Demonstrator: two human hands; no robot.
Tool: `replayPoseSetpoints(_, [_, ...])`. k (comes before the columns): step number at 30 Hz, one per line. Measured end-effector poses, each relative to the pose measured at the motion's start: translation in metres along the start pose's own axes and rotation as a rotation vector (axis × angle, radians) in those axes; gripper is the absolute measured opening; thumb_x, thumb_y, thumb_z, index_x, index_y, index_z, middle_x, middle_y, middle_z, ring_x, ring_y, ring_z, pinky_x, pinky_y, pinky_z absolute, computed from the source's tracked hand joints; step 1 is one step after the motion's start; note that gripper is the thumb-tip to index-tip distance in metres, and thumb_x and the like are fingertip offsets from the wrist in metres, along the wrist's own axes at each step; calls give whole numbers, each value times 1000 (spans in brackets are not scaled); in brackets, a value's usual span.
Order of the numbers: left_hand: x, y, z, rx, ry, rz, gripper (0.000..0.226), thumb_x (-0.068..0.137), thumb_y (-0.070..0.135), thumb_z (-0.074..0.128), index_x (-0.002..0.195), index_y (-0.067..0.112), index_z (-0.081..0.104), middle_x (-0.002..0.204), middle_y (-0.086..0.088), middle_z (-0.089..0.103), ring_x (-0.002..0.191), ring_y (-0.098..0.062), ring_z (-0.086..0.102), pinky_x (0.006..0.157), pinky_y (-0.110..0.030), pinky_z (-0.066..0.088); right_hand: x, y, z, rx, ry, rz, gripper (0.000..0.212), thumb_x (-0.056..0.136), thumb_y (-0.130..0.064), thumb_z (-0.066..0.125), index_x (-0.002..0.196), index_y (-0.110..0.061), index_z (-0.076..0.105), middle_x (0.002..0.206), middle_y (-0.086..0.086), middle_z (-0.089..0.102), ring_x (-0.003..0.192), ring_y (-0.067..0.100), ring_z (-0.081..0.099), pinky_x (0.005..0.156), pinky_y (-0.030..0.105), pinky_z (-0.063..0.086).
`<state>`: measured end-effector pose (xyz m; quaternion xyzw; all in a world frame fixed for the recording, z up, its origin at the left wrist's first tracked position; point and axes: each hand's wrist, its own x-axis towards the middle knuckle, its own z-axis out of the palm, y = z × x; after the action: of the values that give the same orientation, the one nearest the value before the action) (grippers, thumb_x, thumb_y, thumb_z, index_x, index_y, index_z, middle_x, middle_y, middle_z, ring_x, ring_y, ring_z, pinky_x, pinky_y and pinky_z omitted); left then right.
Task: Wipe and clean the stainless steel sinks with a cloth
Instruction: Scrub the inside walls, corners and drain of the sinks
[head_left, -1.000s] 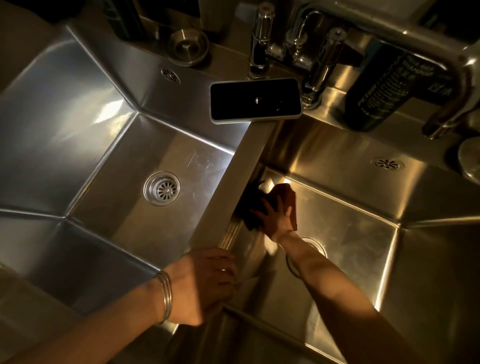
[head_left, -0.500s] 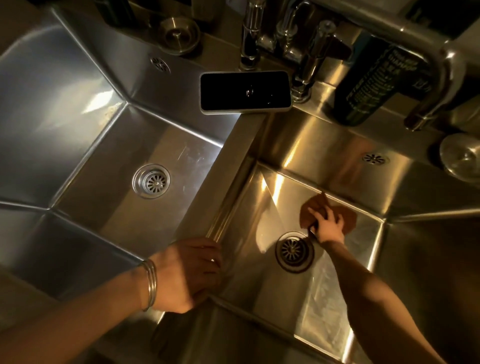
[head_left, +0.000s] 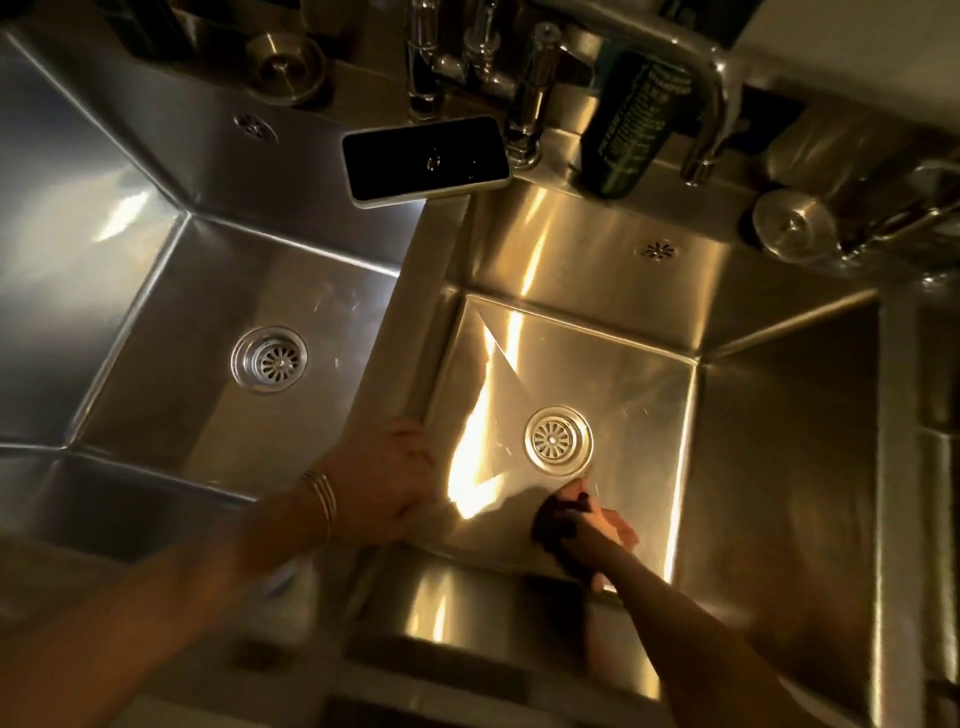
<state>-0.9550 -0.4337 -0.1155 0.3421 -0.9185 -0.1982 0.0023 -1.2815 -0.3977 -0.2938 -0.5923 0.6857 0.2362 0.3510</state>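
Observation:
Two stainless steel sinks lie side by side: the left sink (head_left: 171, 291) and the right sink (head_left: 639, 364), each with a round drain. My right hand (head_left: 597, 525) is down in the right sink, pressing a dark cloth (head_left: 556, 519) on the floor just below the drain (head_left: 558, 440), near the front wall. My left hand (head_left: 384, 478), with bangles on the wrist, rests on the front end of the divider (head_left: 410, 312) between the sinks, fingers curled over its edge.
A dark phone (head_left: 426, 158) lies across the back end of the divider. Behind it stand the tap fittings (head_left: 524, 83), a dark green can (head_left: 628, 109), the spout (head_left: 701, 104) and two loose metal strainer plugs (head_left: 285, 65) (head_left: 789, 223) on the back ledge.
My right hand swept the cloth from the left wall to the back right of the drain, then down to the front of the sink floor. The left hand stayed on the divider.

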Motion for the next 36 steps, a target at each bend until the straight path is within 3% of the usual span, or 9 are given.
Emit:
replayPoseSetpoints(3, [-1, 4, -7, 67, -27, 44, 21, 66, 32, 56, 55, 22, 69, 62, 8, 67, 68, -14, 67, 79, -31, 40, -26, -21, -29, 189, -254, -170, 30, 92, -15, 54, 121, -14, 62, 122, 8, 61, 119, 29, 53, 97, 29, 40])
replayPoseSetpoints(5, [-2, 8, -13, 90, -12, 66, 4, 55, 28, 68, 56, 25, 72, 65, 10, 69, 70, -11, 69, 79, -26, 51, -45, -34, -51, 165, -219, -223, 39, 90, -16, 58, 129, -15, 57, 128, 8, 59, 119, 24, 53, 95, 21, 36])
replayPoseSetpoints(9, [-17, 8, -15, -70, 108, 23, 23, 50, 9, 82, 69, 22, 76, 83, 5, 73, 93, -22, 69, 79, -45, 57, -86, -54, -90, 108, -103, -354, 44, 86, -15, 61, 130, -18, 56, 131, 7, 55, 120, 22, 50, 95, 16, 32])
replayPoseSetpoints(14, [-64, 0, -49, -59, 220, -108, 23, 70, 16, 65, 90, 23, 74, 100, 1, 72, 103, -23, 64, 82, -41, 56, -128, -95, -131, 27, 125, -405, 48, 87, -20, 60, 134, -28, 51, 133, 4, 45, 123, 24, 45, 103, 32, 34])
replayPoseSetpoints(17, [-94, -4, -62, -35, 316, -159, 31, 70, 15, 48, 87, 15, 75, 92, -3, 73, 95, -27, 67, 77, -42, 56, -158, -123, -144, 26, 209, -419, 50, 85, -21, 61, 134, -28, 51, 129, 5, 44, 122, 24, 45, 102, 36, 37])
replayPoseSetpoints(19, [-105, -7, -64, -7, 258, -200, 34, 75, 12, 52, 103, 16, 72, 107, -3, 69, 107, -24, 61, 89, -41, 51, -181, -138, -148, 30, 238, -421, 51, 84, -21, 61, 133, -29, 51, 131, 4, 44, 124, 24, 43, 102, 39, 38])
replayPoseSetpoints(22, [-113, -14, -58, -78, 123, -322, 40, 88, 19, 52, 127, 26, 56, 134, 3, 51, 129, -17, 38, 107, -34, 31, -212, -156, -148, 29, 268, -446, 51, 84, -21, 62, 133, -29, 51, 128, 2, 44, 121, 23, 46, 101, 39, 40])
replayPoseSetpoints(29, [-132, -21, -58, -58, 104, -377, 40, 90, 25, 53, 130, 29, 52, 138, 2, 47, 130, -18, 36, 109, -35, 30, -260, -179, -121, -4, 326, -486, 51, 83, -23, 63, 133, -30, 51, 136, 0, 40, 118, 22, 48, 98, 37, 44])
replayPoseSetpoints(36, [-159, -10, -38, -26, 9, -388, 44, 90, 24, 50, 134, 29, 47, 140, 3, 44, 130, -17, 33, 111, -33, 28, -271, -231, -41, -400, 297, -607, 47, 88, -32, 53, 134, -33, 45, 146, 1, 29, 131, 31, 29, 93, 45, 47])
